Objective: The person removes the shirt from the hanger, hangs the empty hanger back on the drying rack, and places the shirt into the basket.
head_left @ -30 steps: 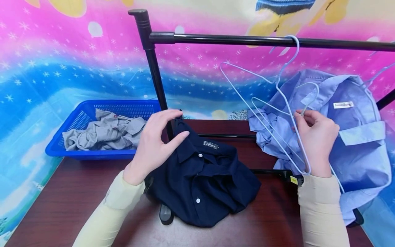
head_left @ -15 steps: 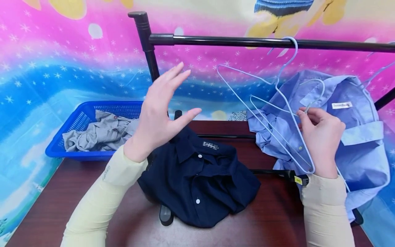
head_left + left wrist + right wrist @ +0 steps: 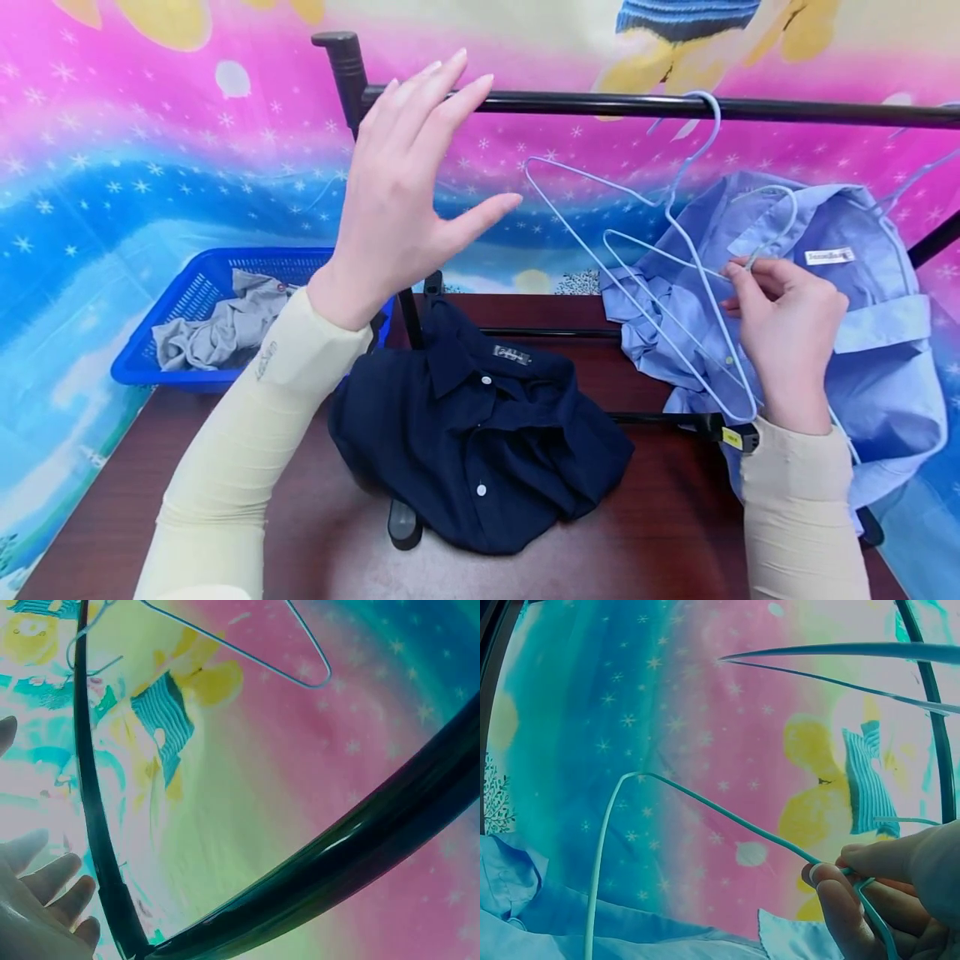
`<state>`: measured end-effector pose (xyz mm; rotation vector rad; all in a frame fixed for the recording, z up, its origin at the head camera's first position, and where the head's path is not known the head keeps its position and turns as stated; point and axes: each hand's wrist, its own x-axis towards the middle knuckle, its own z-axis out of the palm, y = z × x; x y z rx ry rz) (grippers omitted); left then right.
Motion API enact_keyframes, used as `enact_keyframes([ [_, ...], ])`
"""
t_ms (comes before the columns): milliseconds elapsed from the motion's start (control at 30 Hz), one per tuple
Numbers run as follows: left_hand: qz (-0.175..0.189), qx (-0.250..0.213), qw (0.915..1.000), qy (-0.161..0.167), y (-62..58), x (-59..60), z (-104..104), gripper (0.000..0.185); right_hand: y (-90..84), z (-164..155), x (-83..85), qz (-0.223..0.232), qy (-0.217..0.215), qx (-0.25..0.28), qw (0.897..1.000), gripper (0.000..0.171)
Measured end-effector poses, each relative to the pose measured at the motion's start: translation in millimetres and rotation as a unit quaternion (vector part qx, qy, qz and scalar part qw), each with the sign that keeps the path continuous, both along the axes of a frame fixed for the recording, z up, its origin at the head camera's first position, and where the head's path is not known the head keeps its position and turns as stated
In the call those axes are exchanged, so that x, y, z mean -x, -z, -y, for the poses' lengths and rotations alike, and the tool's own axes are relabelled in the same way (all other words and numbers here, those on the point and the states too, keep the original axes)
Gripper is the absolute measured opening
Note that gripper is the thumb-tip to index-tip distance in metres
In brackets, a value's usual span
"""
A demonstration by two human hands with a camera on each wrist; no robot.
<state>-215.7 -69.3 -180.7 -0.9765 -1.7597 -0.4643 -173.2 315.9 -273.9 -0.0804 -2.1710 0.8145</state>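
My right hand (image 3: 791, 333) pinches a light-coloured wire hanger (image 3: 727, 819) between thumb and fingers, just below its hook. In the head view this hanger lies partly behind another pale-blue wire hanger (image 3: 678, 179), which hangs bare from the black rail (image 3: 585, 103). Raised with fingers spread, my left hand (image 3: 401, 192) holds nothing and overlaps the rail's left end in the head view. Below it a navy shirt (image 3: 480, 442) with white buttons lies bunched on the table, collar facing up. Close behind my right hand hangs a light-blue shirt (image 3: 892, 392) with a white label.
At the left a blue plastic basket (image 3: 142, 358) holds a crumpled grey garment (image 3: 210, 337). The rack's black upright (image 3: 348, 79) rises behind the left hand. Lower black bars (image 3: 555, 332) cross the dark wooden table (image 3: 315, 558). A colourful printed cloth forms the backdrop.
My left hand has risen from beside the navy shirt up to the rail's left end, its fingers straightening. My right hand, with the hanger, has shifted slightly right.
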Motion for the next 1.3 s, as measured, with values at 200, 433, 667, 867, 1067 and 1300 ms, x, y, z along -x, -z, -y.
enact_keyframes([
  [200,0.025,0.036,0.995,-0.09,-3.7,10.5,-6.7,0.076,-7.0,-0.4,-2.4,-0.014,-0.003,-0.005,1.0,0.021],
  [433,-0.014,-0.013,0.9944,-0.104,-2.1,23.0,-16.9,0.06,-20.4,-2.7,-5.5,-0.016,0.01,0.01,1.0,0.023],
  [667,-0.062,-0.113,0.9885,-0.079,-0.3,35.5,-30.1,0.037,-35.9,-1.7,-5.4,-0.012,0.016,0.028,0.999,0.025],
  [867,-0.057,-0.143,0.9855,-0.071,-2.2,35.7,-32.6,0.035,-50.9,-1.8,-7.6,-0.015,0.045,0.018,0.999,0.032],
  [1067,-0.042,-0.144,0.9864,-0.068,-3.3,33.9,-33.2,0.036,-67.4,1.8,-11.7,-0.034,0.071,0.04,0.996,0.033],
  [1300,-0.032,-0.144,0.9866,-0.07,-2.1,33.5,-33.0,0.037,-77.2,-0.7,1.1,-0.037,0.051,0.077,0.995,0.028],
])
